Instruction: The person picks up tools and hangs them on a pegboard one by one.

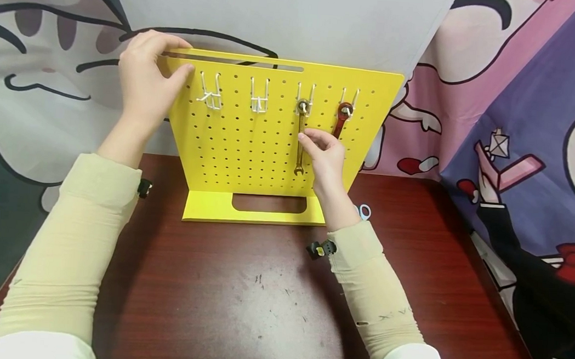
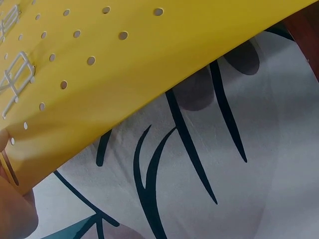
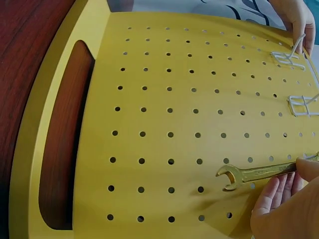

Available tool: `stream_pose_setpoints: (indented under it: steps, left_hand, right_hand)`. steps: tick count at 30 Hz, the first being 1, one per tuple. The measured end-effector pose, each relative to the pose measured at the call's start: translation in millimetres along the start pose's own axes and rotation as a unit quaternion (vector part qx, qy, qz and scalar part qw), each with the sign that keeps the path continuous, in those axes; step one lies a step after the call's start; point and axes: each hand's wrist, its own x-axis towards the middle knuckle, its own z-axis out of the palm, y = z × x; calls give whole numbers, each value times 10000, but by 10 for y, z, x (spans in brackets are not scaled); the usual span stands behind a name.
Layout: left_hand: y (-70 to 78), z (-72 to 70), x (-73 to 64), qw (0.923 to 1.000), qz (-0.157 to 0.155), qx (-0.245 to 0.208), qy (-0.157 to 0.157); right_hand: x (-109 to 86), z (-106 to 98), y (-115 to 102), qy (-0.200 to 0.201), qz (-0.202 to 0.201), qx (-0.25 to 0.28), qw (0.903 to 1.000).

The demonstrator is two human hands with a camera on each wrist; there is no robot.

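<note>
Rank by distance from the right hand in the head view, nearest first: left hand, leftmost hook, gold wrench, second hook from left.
1. Gold wrench: pinched in the right hand.
2. Second hook: to that hand's left.
3. Leftmost hook: further left.
4. Left hand: farthest left, at the board's upper-left corner.

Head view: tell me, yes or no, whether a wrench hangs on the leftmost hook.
No, the leftmost hook is bare; the gold wrench and red wrench are both farther right on the pegboard.
</note>
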Motion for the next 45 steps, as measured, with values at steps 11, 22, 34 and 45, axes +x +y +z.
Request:
stream_pose_setpoints:
  steps: [11, 22, 34, 45]
  left_hand:
    - [-6, 3, -2, 10000, -13, 20, 19]
    - [-12, 4, -6, 10000, 39, 8, -22]
    - [-2, -1, -5, 10000, 30, -30, -15]
    - [3, 2, -14, 10000, 9, -9, -36]
  right_hand:
    - [-40, -86, 47, -170, -209, -168, 9995]
    - [-235, -515, 33, -717, -148, -792, 9942]
    - [-430, -1068, 61, -869, 115, -1629, 9827]
    - [-489, -1589, 285, -948, 8, -2737, 9571]
